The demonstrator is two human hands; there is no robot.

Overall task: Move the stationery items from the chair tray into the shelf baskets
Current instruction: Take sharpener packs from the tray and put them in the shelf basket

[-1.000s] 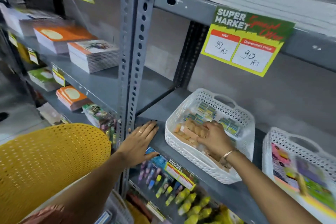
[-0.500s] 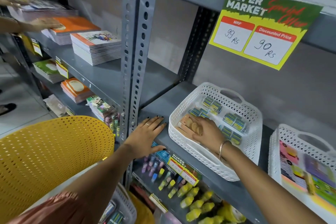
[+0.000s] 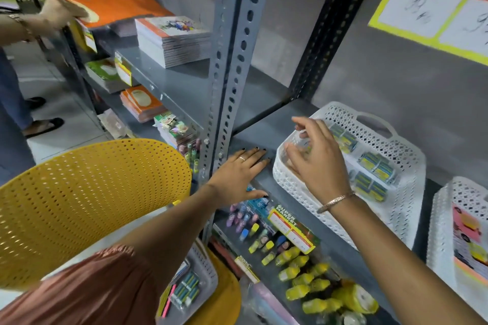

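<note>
since the earlier frame the right hand point(image 3: 318, 163) has lifted off the tan items in the white basket point(image 3: 401, 155) and now hovers over its near-left corner, fingers spread apart and empty. the left hand point(image 3: 239, 177) is still pressed flat on the grey shelf point(image 3: 266, 126) edge, fingers apart, holding nothing.

the hand hides the tan items; motion blur softens the fingers. the basket is perforated white plastic with a loop handle, holding small blue-and-yellow packs point(image 3: 375, 169) in a row. a second white basket point(image 3: 449, 219) is cut off at the right edge.

below, the chair tray point(image 3: 203, 274), also lattice plastic, sits on the yellow perforated chair point(image 3: 87, 200) and holds some striped packs, partly hidden by the left arm.

the price card point(image 3: 433, 10) overhead is cropped; its handwriting is blurred. a lower tag point(image 3: 293, 227) reads "super market".
</note>
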